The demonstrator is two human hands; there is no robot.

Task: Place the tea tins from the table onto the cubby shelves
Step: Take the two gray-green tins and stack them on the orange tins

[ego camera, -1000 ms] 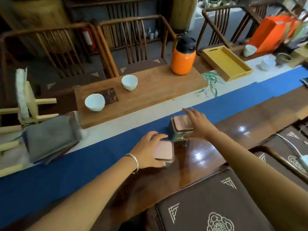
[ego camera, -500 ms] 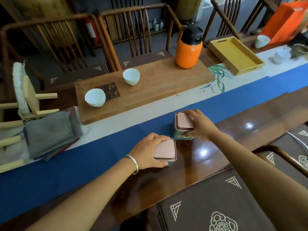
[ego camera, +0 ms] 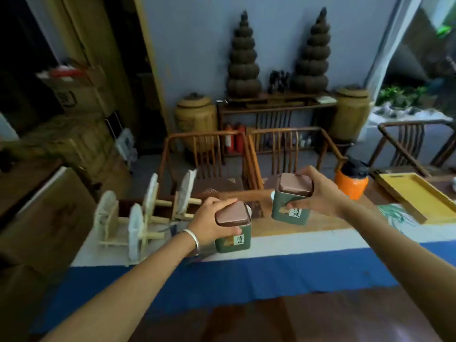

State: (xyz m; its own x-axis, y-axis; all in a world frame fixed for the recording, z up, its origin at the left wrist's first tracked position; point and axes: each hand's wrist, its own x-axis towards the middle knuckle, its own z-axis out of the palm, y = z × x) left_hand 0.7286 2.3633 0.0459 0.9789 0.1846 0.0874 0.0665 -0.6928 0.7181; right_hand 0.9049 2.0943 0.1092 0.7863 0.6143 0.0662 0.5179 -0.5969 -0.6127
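Two square green tea tins with pink lids are held up above the table. My left hand [ego camera: 209,219] grips the left tea tin [ego camera: 234,239] around its lid, a silver bangle on that wrist. Higher and to the right, my right hand [ego camera: 320,193] holds the right tea tin [ego camera: 291,208] by its lid and side. Both tins are upright and show a white label with dark characters. No cubby shelves are in view.
A long table [ego camera: 246,317] with a blue and white runner [ego camera: 271,270] lies below. Wooden racks with white discs [ego camera: 138,213] stand at left, an orange flask [ego camera: 351,182] and yellow tray [ego camera: 417,196] at right. Wooden chairs [ego camera: 286,151] line the far side; cardboard boxes [ego camera: 49,218] at left.
Both hands have lifted the tins off the table. The view has swung upward, now showing the far wall, chairs and jars.
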